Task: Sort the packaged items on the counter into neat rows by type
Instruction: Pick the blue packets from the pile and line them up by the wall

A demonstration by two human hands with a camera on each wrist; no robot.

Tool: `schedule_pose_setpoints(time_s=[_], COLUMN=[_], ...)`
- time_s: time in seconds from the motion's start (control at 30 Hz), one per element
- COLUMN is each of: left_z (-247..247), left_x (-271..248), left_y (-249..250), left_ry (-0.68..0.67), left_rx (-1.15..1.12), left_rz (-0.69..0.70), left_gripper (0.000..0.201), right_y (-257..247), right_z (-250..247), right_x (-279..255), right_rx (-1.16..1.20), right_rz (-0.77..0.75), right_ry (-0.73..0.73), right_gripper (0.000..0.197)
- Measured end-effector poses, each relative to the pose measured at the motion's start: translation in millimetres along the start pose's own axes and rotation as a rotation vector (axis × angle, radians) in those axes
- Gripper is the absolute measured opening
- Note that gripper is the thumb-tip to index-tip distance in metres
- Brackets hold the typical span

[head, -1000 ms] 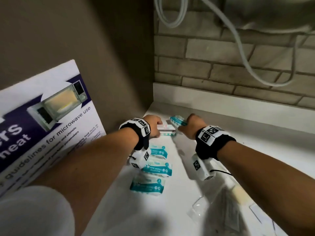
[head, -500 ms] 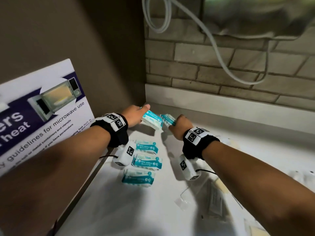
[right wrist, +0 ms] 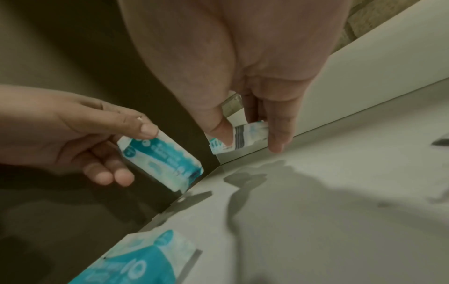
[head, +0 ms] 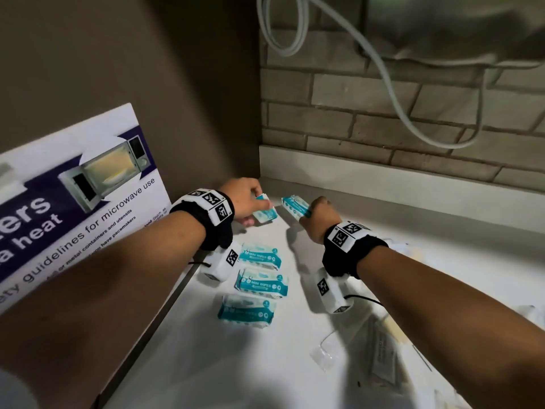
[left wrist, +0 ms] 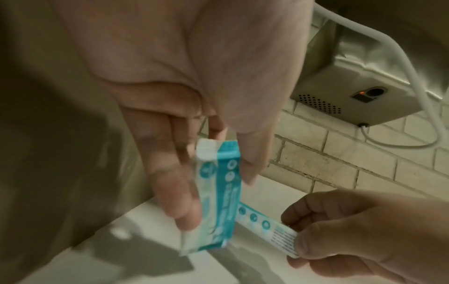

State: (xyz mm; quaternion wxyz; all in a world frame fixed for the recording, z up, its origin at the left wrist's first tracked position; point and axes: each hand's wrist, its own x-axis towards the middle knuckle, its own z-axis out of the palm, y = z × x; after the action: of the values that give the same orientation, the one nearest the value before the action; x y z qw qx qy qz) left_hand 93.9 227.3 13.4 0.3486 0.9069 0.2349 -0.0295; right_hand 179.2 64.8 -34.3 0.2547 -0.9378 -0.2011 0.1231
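Note:
Three teal-and-white mini wipes packs (head: 259, 256) lie in a column on the white counter (head: 295, 364) by its left edge. My left hand (head: 259, 208) pinches another wipes pack (head: 265, 214) between thumb and fingers, tilted, just above the counter's back left corner; the left wrist view shows the same wipes pack (left wrist: 218, 196) end-on. To its right, my right hand (head: 306, 214) pinches a second wipes pack (head: 295, 205) by one end, seen close in the right wrist view as the pack (right wrist: 245, 138) lifted off the counter.
A brown side wall with a microwave guidelines poster (head: 73, 202) borders the counter on the left. A brick wall with a hanging white cable (head: 398, 104) and a metal box (left wrist: 364, 86) stands behind. Clear plastic packets (head: 383, 358) lie at the lower right.
My left hand took a wipes pack from the counter, lifted it, and now holds it lower near the back corner. The right hand keeps its pack raised beside it.

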Motion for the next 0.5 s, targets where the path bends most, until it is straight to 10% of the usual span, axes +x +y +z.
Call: schedule_pose_setpoints(time_s=[0.23,0.5], left_z=[7.2,45.3], left_x=[10.3,14.1], left_y=[20.1,17.6], left_ry=[-0.1,-0.207], left_rx=[0.643,0.394], left_rz=[0.19,0.242], left_gripper=[0.033,0.068], right_y=[7.3,15.5], right_z=[5.6,10.0], right_x=[9.5,16.8], right_rx=[-0.017,-0.007], right_rz=[-0.035,-0.096], right_ry=[-0.014,0.007], right_gripper=[0.042,0.039])
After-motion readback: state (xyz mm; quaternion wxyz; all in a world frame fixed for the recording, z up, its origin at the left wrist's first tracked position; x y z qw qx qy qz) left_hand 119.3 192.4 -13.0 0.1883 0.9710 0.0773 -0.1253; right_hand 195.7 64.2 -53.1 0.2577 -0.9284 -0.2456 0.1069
